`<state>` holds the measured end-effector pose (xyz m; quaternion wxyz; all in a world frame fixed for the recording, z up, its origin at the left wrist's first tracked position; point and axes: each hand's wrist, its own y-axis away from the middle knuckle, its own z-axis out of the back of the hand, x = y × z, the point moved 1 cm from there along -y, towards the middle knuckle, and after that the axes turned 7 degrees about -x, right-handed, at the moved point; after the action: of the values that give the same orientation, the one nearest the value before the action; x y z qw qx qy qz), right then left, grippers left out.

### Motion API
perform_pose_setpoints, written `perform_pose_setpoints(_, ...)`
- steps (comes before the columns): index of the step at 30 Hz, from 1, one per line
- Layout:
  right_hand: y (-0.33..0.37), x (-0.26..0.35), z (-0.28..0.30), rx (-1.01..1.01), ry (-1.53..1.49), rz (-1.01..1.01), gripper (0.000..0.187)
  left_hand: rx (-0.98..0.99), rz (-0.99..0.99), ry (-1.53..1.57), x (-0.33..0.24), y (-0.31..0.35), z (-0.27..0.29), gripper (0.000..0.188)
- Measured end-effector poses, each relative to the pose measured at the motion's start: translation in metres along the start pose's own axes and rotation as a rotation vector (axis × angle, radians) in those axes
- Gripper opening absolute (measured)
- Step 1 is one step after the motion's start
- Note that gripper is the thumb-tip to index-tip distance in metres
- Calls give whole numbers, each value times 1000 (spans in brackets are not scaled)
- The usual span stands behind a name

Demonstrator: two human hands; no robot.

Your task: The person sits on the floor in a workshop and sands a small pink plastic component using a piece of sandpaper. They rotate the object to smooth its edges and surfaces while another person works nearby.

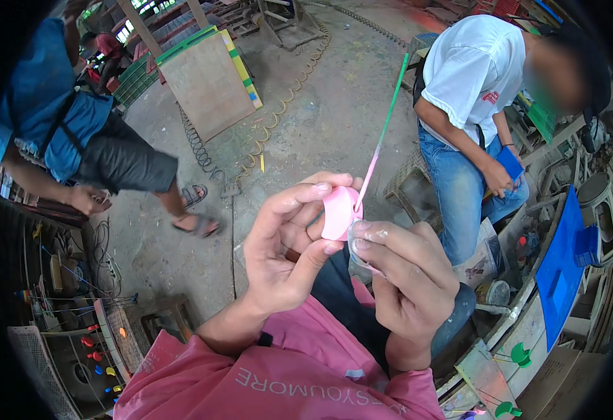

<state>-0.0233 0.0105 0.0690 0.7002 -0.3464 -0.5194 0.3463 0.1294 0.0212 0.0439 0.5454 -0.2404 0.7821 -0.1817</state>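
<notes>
In front of my lap, my left hand (275,255) pinches a small pink rounded piece (334,215) between thumb and fingers. A thin stick (389,108), green along its upper length and pink lower down, slants up and away from a hole in that piece. Close against the piece's right side, my right hand (413,283) is closed on a greyish, thin scrap (356,253). What the scrap is made of I cannot tell. My fingers hide part of it and part of the pink piece. Pale smears mark my right fingertips.
To the right sits a person in a white shirt (471,66), holding a blue block (509,162). Another person (103,140) stands on the left. Blue board (557,280) and green pieces (521,354) lie on the right bench. Beyond my hands, a coiled hose (278,115) crosses the floor near a leaning board (208,87).
</notes>
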Motion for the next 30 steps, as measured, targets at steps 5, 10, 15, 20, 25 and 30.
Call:
perform_pose_setpoints(5,-1,0,1,4,7,-25,33,23,-5,1,0,0,0,47)
perform_pose_setpoints(10,-3,1,0,0,11,-44,31,9,21,26,0,1,0,47)
perform_pose_setpoints(15,-4,3,6,91,-77,-72,30,2,47,50,0,1,0,48)
perform_pose_setpoints(20,-3,1,4,16,10,-53,28,28,74,59,-3,3,0,48)
perform_pose_setpoints(25,-4,3,3,26,-44,-64,30,39,81,44,-4,2,0,48)
perform_pose_setpoints(30,-3,1,3,15,-29,-40,28,37,88,50,-3,2,0,47)
